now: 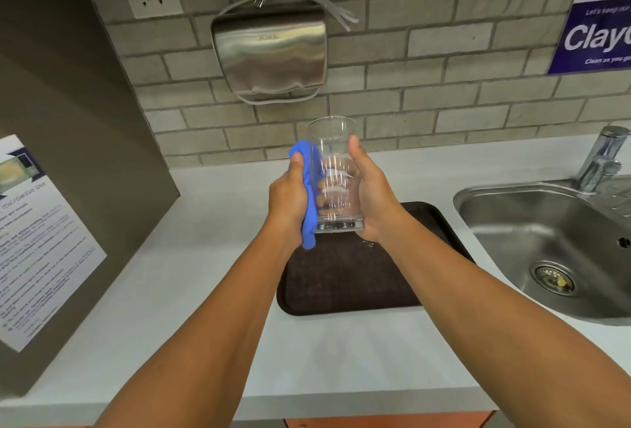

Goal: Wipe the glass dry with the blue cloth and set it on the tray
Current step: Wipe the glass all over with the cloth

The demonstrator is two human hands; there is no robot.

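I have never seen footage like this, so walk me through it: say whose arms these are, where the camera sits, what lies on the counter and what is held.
There is no machine here. One camera worn on a person's head looks down at their own bare arms. The right hand holds a clear glass upright in the air. The left hand presses a blue cloth against the glass's side. Below them, a dark tray lies on the white counter, with a steel sink and tap to the right. A hand dryer hangs on the brick wall.

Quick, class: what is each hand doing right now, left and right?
Left hand: closed on the blue cloth, pressing it against the glass.
Right hand: closed around the glass, held upright above the tray.
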